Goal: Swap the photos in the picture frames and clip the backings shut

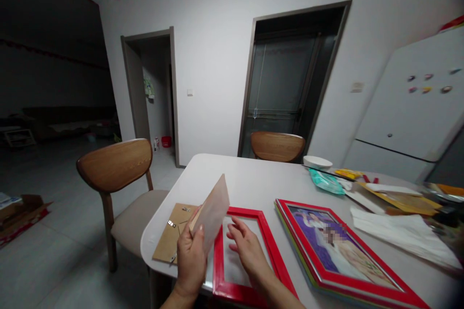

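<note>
One white worktop [253, 181] bears, at right, a stack of frames [339, 251] topped by a picture; beside it lies a red frame [219, 263], then a brown backing board [170, 241]. Your left hand [192, 256] grips a pale panel [213, 212], tilted; your right hand [250, 251], fingers apart, hovers above the red frame.
</note>
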A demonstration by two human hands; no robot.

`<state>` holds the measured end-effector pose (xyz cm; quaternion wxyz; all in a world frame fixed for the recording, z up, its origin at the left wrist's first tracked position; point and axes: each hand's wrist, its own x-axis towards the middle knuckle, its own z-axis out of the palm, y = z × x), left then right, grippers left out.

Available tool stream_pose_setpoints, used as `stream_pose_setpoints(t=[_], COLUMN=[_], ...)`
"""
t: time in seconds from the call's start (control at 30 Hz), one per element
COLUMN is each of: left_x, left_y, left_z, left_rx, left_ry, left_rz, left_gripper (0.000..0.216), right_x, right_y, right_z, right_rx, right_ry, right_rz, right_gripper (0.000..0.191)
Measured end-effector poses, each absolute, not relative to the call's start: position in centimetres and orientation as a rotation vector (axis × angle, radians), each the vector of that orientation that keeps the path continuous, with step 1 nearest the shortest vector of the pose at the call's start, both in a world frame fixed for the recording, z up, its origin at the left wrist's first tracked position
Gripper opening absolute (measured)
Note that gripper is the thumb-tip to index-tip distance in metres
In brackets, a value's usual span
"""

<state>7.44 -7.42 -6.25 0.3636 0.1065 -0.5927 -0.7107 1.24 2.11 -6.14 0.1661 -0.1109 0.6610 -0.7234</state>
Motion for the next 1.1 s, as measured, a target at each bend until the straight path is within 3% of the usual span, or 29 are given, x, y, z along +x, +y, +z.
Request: stream_pose_setpoints(t=[0.1, 0.23, 0.47, 0.57, 0.9, 1.1], left_x=[7.3, 7.4, 8.9, 9.3, 9.3, 8.9], left_y=[-5.6, -4.9, -6.0, -5.7, -5.8, -5.5], left_z=[-6.8, -7.7, -8.3, -8.6, -8.6, -8.8], left_rx=[0.280, 0.279, 0.242, 0.133, -0.011, -0.016], left_ry=[-1.245, -1.329, -2.463, -2.704, -2.789, -2.813], left_rz=[-2.195, -2.232, -1.486, -1.226, -0.951, -0.871], left_gripper=[0.043, 0.048, 0.054, 0.057, 0.033, 0.020], right_x=[0.6, -0.9, -4.1, -4.7, -5.2, -4.0], right_y=[3.2, 5.7, 8.7, 8.5, 8.5, 8.0], right_z=[-7.6, -7.1, -7.6, -8.7, -8.4, -8.9], right_rx=[-0.163, -0.113, -0.281, -0.358, -0.503, -0.693], right_ry=[1.638, 1.591, 2.134, 2.371, 2.893, 3.153], right_rz=[-2.201, -2.292, -1.870, -1.721, -1.162, -0.656], right_gripper=[0.045, 0.048, 0.050, 0.047, 0.045, 0.042])
